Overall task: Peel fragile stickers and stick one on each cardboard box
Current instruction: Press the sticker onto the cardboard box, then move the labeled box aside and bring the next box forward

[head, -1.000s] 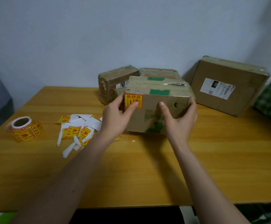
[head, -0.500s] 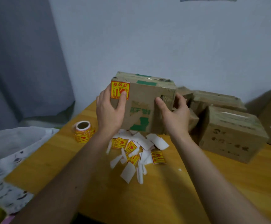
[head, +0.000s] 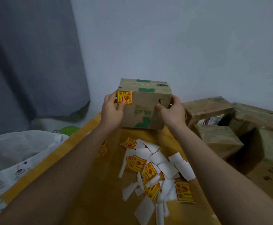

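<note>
Grip: my left hand (head: pixel 111 111) and right hand (head: pixel 173 112) clasp the cardboard box (head: pixel 146 109) between them, off the bench (head: pixel 100 184).
Risk: fragile sticker (head: pixel 124 97) under my left thumb wraps the corner; it may lift if unpressed.

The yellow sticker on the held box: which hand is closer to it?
Left. The left hand has its thumb on the yellow sticker; the right hand grips the box's opposite side.

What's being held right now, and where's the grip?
The cardboard box, lifted between both hands: left hand on its left edge, thumb on the fragile sticker; right hand on its right edge.
</note>
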